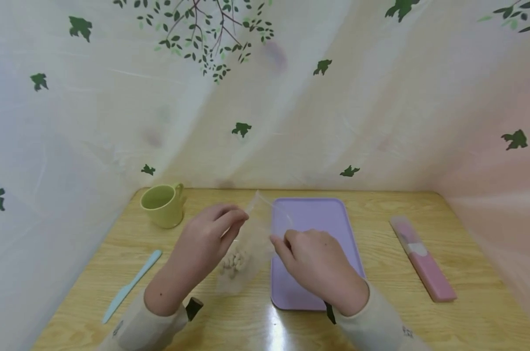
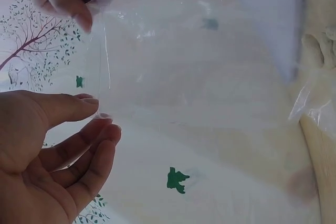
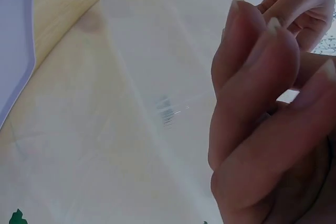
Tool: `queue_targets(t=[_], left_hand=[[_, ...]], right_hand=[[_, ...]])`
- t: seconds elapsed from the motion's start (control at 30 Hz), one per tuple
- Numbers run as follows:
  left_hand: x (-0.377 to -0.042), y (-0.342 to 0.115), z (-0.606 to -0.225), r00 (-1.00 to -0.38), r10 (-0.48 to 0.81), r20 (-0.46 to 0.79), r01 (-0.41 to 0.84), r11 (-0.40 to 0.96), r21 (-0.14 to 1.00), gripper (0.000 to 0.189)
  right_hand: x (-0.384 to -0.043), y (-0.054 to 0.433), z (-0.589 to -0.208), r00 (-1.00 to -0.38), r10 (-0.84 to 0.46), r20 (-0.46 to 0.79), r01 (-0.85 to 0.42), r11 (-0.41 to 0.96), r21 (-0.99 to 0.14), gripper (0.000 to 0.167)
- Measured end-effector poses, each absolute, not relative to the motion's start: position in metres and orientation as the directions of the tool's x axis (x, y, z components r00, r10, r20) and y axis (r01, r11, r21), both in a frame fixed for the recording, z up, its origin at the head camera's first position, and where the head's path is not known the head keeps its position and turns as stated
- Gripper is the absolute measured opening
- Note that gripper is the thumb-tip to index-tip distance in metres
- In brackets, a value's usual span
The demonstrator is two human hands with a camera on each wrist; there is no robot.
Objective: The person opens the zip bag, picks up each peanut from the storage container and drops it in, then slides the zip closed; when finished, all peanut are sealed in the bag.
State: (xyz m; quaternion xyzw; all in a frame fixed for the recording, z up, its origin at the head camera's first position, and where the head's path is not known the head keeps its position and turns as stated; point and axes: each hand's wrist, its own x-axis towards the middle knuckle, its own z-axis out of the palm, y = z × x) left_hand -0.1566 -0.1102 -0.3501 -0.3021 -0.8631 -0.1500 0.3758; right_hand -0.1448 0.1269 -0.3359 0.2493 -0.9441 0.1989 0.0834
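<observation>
A clear plastic bag (image 1: 255, 243) hangs between the two hands, with small pale lumps (image 1: 233, 262) gathered at its bottom. Thumb and fingertips of my left hand (image 1: 208, 236) pinch the bag's upper edge on one side; the left wrist view shows this pinch closely. On the other side my right hand (image 1: 319, 261) grips the same edge with curled fingers, above a purple tray (image 1: 309, 214). In the right wrist view the right hand's fingers (image 3: 257, 103) hide the exact grip point. The bag's film (image 2: 173, 66) looks stretched taut between the hands.
A green mug (image 1: 161, 207) stands at the back left of the wooden table (image 1: 370, 326). A light blue spreader (image 1: 131, 286) lies at the left. At the right lies a long pink case (image 1: 425, 261) with a translucent end. A leaf-patterned cloth (image 1: 291, 107) rises behind the table.
</observation>
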Motion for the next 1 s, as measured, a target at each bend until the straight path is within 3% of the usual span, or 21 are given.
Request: queue_targets(t=[0.07,0.13,0.3,0.4,0.5,0.63,0.8,1.0], left_hand=[[-0.155,-0.111,-0.35,-0.547,0.406,0.732,0.636,0.77,0.048,0.017],[-0.154,-0.114,-0.351,-0.6,0.383,0.702,0.63,0.767,0.12,0.02],[-0.17,-0.131,-0.352,-0.852,0.25,0.459,0.49,0.687,0.536,0.044],[-0.19,-0.145,-0.354,-0.927,0.244,0.285,0.375,0.566,0.734,0.055],[-0.206,-0.155,-0.359,-0.93,0.331,0.158,0.307,0.468,0.828,0.058],[-0.217,-0.159,-0.368,-0.912,0.398,0.098,0.281,0.433,0.857,0.054],[-0.218,-0.159,-0.372,-0.915,0.382,0.128,0.303,0.442,0.844,0.041],[-0.209,-0.167,-0.38,-0.927,0.322,0.191,0.315,0.397,0.862,0.03]], right_hand=[[-0.145,0.127,-0.337,-0.849,-0.448,0.28,-0.522,0.791,-0.318,0.052],[-0.144,0.127,-0.338,-0.831,-0.47,0.299,-0.549,0.779,-0.301,0.05],[-0.141,0.125,-0.34,-0.79,-0.527,0.314,-0.608,0.741,-0.286,0.047],[-0.139,0.124,-0.34,-0.771,-0.55,0.321,-0.633,0.716,-0.293,0.046],[-0.137,0.123,-0.341,-0.754,-0.567,0.331,-0.655,0.69,-0.308,0.038],[-0.136,0.124,-0.341,-0.755,-0.569,0.327,-0.656,0.674,-0.341,0.024],[-0.14,0.132,-0.341,-0.777,-0.541,0.321,-0.629,0.681,-0.374,0.019],[-0.15,0.144,-0.342,-0.839,-0.491,0.233,-0.537,0.68,-0.499,0.017]])
